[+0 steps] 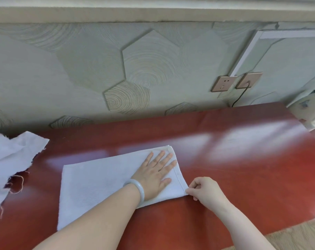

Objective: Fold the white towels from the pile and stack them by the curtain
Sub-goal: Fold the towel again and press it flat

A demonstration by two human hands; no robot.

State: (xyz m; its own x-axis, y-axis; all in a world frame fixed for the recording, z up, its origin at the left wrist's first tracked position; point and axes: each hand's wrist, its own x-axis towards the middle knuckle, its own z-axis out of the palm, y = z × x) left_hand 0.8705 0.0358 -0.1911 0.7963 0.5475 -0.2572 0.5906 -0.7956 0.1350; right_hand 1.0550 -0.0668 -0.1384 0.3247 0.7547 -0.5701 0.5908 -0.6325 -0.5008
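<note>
A white towel, folded into a long rectangle, lies flat on the red table in front of me. My left hand presses flat on its right end, fingers straight and spread, a pale bangle on the wrist. My right hand pinches the towel's near right corner between thumb and fingers. More white cloth with frayed edges and loose threads, the pile, lies at the table's left edge. No curtain is in view.
A green patterned wall runs along the table's far side, with two metal wall sockets and a black cable going down behind the table. A pale object stands at the far right. The table's near right edge meets a wooden floor.
</note>
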